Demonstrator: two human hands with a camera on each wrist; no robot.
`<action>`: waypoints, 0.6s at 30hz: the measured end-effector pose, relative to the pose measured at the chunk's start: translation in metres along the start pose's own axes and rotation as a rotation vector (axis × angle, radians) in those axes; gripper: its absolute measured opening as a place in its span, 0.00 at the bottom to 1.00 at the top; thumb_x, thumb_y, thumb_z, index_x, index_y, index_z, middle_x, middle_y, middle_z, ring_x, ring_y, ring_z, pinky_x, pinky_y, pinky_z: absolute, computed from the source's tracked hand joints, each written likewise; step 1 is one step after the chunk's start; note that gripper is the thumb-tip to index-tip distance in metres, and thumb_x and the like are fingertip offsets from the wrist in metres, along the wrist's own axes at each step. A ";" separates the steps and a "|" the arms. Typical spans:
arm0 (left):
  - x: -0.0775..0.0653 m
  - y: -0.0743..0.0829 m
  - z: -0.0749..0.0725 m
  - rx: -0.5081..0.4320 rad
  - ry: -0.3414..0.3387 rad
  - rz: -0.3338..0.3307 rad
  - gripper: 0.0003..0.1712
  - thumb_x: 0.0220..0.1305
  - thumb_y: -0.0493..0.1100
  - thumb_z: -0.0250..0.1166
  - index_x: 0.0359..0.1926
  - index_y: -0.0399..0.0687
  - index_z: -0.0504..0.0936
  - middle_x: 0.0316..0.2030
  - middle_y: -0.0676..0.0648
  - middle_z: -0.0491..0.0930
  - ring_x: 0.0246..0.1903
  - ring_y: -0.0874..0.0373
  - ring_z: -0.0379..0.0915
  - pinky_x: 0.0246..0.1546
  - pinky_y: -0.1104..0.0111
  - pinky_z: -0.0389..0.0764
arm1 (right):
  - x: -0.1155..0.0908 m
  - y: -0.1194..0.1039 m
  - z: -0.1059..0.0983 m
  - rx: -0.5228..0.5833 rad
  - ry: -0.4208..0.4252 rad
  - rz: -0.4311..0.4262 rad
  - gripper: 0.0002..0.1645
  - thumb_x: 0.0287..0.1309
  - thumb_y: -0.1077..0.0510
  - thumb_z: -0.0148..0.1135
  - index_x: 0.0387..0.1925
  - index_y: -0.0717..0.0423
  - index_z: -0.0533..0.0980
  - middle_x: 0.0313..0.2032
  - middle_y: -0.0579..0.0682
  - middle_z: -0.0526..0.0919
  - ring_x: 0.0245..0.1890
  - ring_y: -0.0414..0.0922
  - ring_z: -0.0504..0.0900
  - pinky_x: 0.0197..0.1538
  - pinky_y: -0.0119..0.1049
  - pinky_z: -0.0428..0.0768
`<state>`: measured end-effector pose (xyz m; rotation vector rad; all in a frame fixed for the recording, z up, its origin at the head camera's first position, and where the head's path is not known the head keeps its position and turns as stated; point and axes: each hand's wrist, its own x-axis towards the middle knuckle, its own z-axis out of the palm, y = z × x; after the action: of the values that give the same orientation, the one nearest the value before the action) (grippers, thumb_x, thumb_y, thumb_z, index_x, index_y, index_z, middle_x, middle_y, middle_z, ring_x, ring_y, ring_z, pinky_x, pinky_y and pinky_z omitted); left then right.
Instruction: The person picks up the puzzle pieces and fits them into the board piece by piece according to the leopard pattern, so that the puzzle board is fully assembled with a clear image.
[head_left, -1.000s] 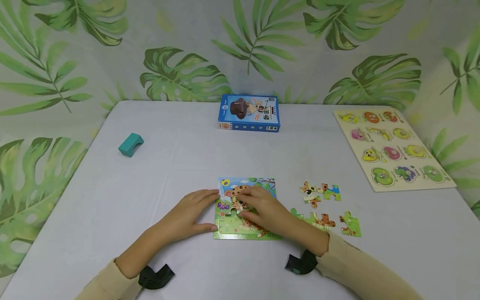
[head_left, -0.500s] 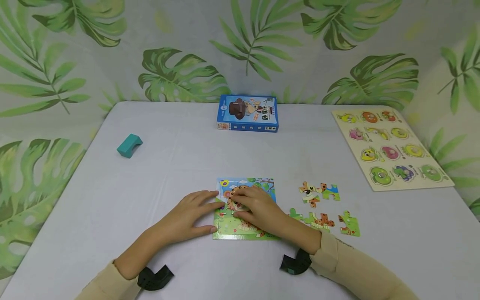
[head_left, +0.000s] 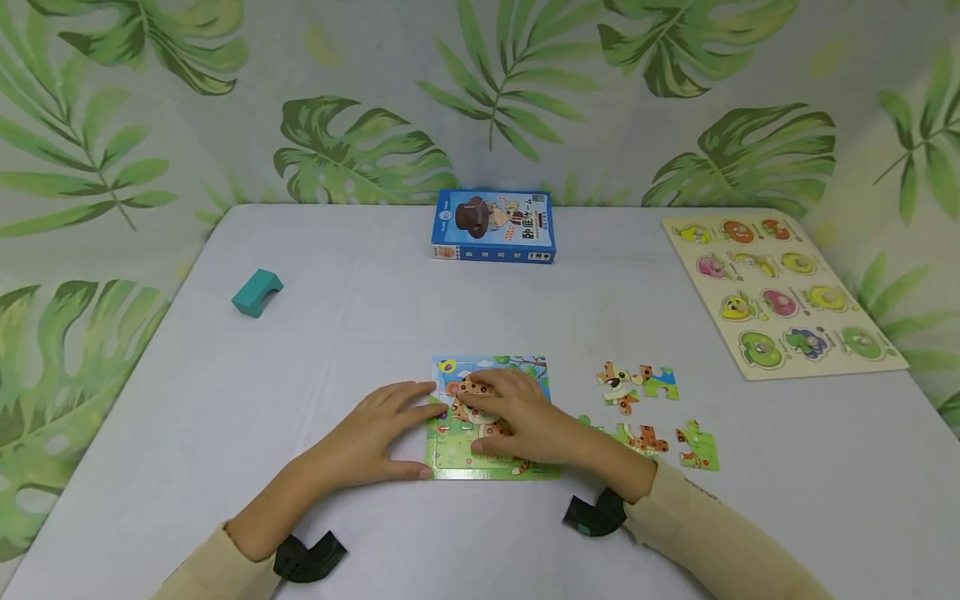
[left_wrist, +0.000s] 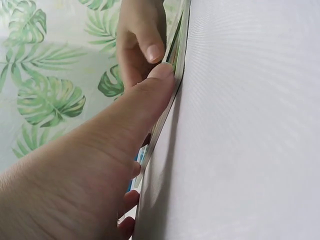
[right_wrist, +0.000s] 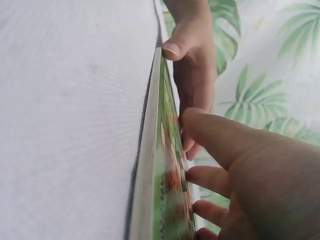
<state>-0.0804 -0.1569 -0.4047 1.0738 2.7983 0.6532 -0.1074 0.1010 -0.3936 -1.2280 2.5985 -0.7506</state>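
Observation:
A leopard jigsaw puzzle [head_left: 459, 455] lies flat in its frame at the middle of the table. My left hand [head_left: 375, 435] rests at its left edge, the thumb by the lower corner and the index fingertip over the picture. My right hand [head_left: 525, 421] is spread over the puzzle, its fingertips on the leopard's face and the thumb lower down, hiding the right half. In the right wrist view, the right fingers touch the pieces from above, apart from one another. Loose puzzle pieces lie to the right: a face piece [head_left: 618, 387], a blue-edged piece [head_left: 660, 382], and a green piece [head_left: 699, 447].
A spotted piece [head_left: 647, 439] lies by the right forearm. A blue game box [head_left: 491, 227] is at the back, a teal arch block [head_left: 257, 292] at left, and a fruit peg board [head_left: 780, 292] at right. Leafy cloth hangs behind the table.
The piece under my right fingers has gone from sitting askew to lying level in the puzzle. My right thumb has spread away from the fingers. My left index finger has reached onto the puzzle.

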 end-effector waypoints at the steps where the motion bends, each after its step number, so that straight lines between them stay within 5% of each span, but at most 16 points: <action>1: 0.000 0.000 0.000 0.002 -0.001 -0.002 0.43 0.46 0.72 0.58 0.63 0.61 0.65 0.65 0.51 0.55 0.62 0.50 0.49 0.59 0.53 0.53 | 0.000 0.001 -0.001 -0.007 -0.025 -0.008 0.40 0.53 0.42 0.59 0.65 0.48 0.60 0.64 0.52 0.56 0.64 0.50 0.49 0.62 0.54 0.44; 8: -0.001 -0.001 0.001 0.003 -0.001 -0.008 0.43 0.46 0.72 0.58 0.63 0.61 0.65 0.65 0.52 0.54 0.62 0.52 0.49 0.59 0.54 0.53 | -0.006 0.000 -0.014 0.148 -0.060 0.080 0.39 0.55 0.43 0.58 0.66 0.44 0.57 0.65 0.50 0.54 0.65 0.47 0.48 0.60 0.55 0.51; 12: -0.001 -0.001 0.001 0.001 0.002 -0.007 0.43 0.46 0.71 0.59 0.63 0.61 0.65 0.65 0.51 0.54 0.63 0.52 0.48 0.59 0.54 0.53 | -0.018 -0.002 -0.031 0.226 0.013 0.144 0.39 0.53 0.45 0.61 0.65 0.46 0.58 0.65 0.50 0.55 0.65 0.47 0.49 0.58 0.56 0.57; 18: 0.000 0.000 0.001 -0.002 0.002 -0.007 0.44 0.46 0.71 0.59 0.63 0.61 0.65 0.65 0.51 0.55 0.63 0.51 0.48 0.59 0.54 0.52 | -0.048 0.001 -0.057 0.186 0.175 0.149 0.42 0.50 0.48 0.65 0.64 0.47 0.58 0.64 0.47 0.57 0.63 0.46 0.53 0.57 0.52 0.62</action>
<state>-0.0803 -0.1570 -0.4055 1.0630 2.8015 0.6562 -0.0973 0.1596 -0.3481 -0.9444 2.6450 -1.0843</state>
